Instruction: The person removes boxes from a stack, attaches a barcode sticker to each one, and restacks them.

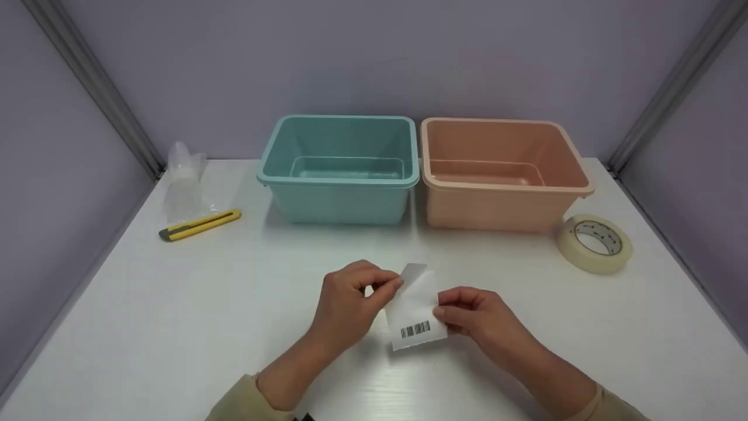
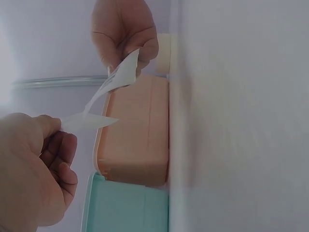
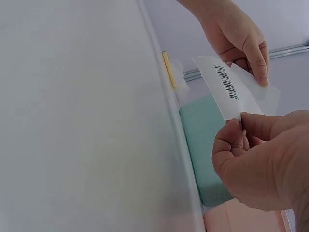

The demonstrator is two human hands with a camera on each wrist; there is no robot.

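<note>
Both hands hold a white barcode label point(image 1: 415, 316) above the white table point(image 1: 175, 316), near its front middle. My left hand point(image 1: 350, 298) pinches a peeled corner flap point(image 1: 412, 272) of the label between thumb and forefinger. My right hand point(image 1: 473, 318) pinches the label's right edge beside the barcode point(image 1: 415, 329). In the left wrist view the label point(image 2: 118, 79) curves from the right hand point(image 2: 126, 34) down to the left hand point(image 2: 34, 169). The right wrist view shows the barcode label point(image 3: 227, 89) held by both hands.
A teal bin point(image 1: 340, 168) and a peach bin point(image 1: 502, 172) stand side by side at the back, both showing bare bottoms. A roll of masking tape point(image 1: 595, 242) lies at the right. A yellow utility knife point(image 1: 200, 225) and crumpled clear plastic point(image 1: 184, 181) lie at the left.
</note>
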